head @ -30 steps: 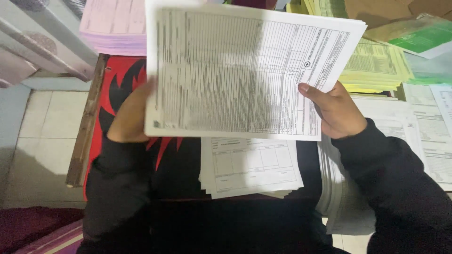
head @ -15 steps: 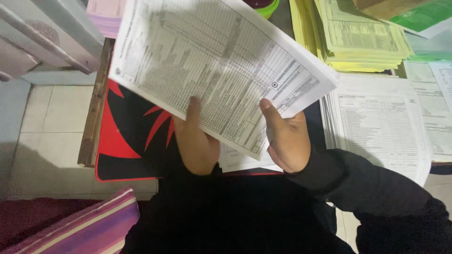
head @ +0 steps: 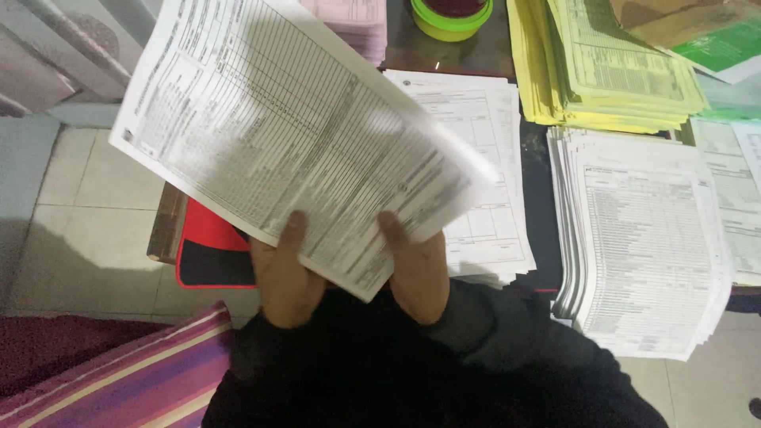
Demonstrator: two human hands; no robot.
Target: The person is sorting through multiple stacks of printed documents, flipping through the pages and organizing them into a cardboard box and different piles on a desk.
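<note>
**A:** Quick pass, left to right. What's at the far left?

**B:** From my seat at the remote feed: striped purple cushion (head: 135, 376) low at the near left, pale tiled floor (head: 71, 238) above it. Then the edge of the wooden table (head: 162, 230) with a red and black mat (head: 208, 257) on it.

**A:** Hands?

**B:** Both are on the same thing. Left hand (head: 284, 273) and right hand (head: 416, 273) sit side by side, close but not touching, each pinching the near edge of a printed form stack (head: 293, 135), thumbs on top. The stack is lifted off the table and tilted, its far corner swung out to the left over the floor. Its right end is blurred, so I can't read the sheet count.

**A:** Under it?

**B:** A white form pile (head: 483, 182) lies flat on the table, partly hidden by the held stack. Far behind, a pink paper pile (head: 357, 24) and a lime-green round tub (head: 450, 20).

**A:** Right side?

**B:** A thick white stack (head: 642, 238) just right of the flat pile, hanging over the near table edge. Beyond it a yellow form stack (head: 610, 71), with a green sheet (head: 717, 40) at the far right corner. More white sheets (head: 737, 190) at the right edge, cut off.
</note>
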